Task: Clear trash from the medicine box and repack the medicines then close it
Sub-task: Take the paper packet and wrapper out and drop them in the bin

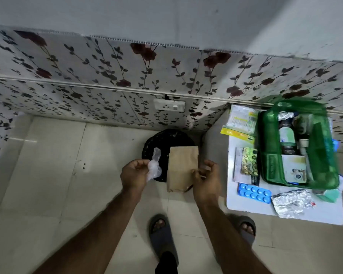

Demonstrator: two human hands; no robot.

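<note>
**Trash held over bin, box open on table**

A black bin [162,143] is seen on the tiled floor [48,175] against the wall, its mouth partly covered from view by the items held above it. To the right, a white table [285,212] carries the green medicine box [297,147], open, with bottles and packets visible inside. Beside the box are laid a blue blister strip [254,193], a gold blister card [248,165], a crumpled foil strip [291,202] and a yellow-edged packet [241,123].

The left hand [135,175] is closed on a crumpled clear plastic wrapper [154,167], pinched at the fingertips. The right hand [206,178] is closed on the lower right edge of a brown paper bag [182,171], held flat and upright over the bin. Both forearms are extended forward, well apart from the table.

Floral-patterned sheeting [107,76] is seen along the wall, with a white socket [169,105] set in it. Two sandalled feet [160,232] are visible below.
</note>
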